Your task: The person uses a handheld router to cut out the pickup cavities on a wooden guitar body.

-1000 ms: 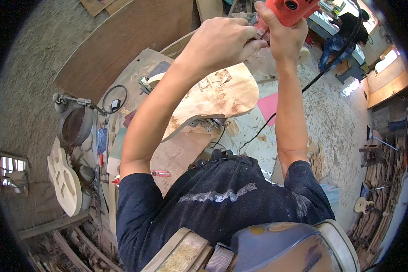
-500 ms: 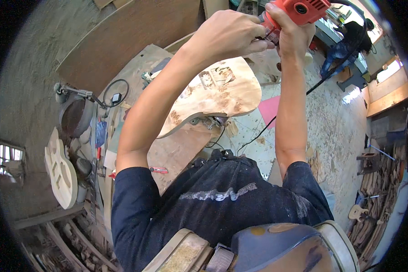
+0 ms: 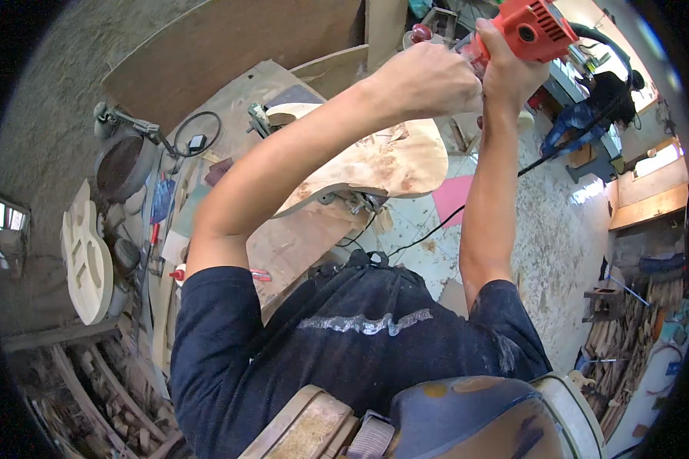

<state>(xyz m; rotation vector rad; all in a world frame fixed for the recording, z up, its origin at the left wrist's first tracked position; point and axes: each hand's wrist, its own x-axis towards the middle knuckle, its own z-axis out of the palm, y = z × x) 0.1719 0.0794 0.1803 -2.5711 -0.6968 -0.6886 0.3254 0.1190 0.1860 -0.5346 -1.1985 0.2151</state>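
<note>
At your far left, a pale guitar-shaped piece with cut-outs [image 3: 89, 264] stands tilted; a round, dark container [image 3: 122, 164] sits near it; a black cable [image 3: 179, 141] lies looped on the surface [image 3: 243, 96], with a green clamp-like tool [image 3: 258, 120] to the right of it; next comes the broad, pale wooden body [image 3: 406, 162] with brown figuring, lying flat over the surface, its left part crossed by your left forearm; above its far edge your left hand [image 3: 427, 80] looks curled and narrow, right up against the lower end of the red power tool [image 3: 534, 30], but its fingertips are hidden, so you cannot tell whether they close on anything; a pink sheet [image 3: 453, 200] lies below and right of the wooden body; your right hand [image 3: 514, 76] is wrapped around the red power tool, which is raised off the surface and tilted; at the right, another person [image 3: 595, 103] in dark clothes is well apart from you.
</note>
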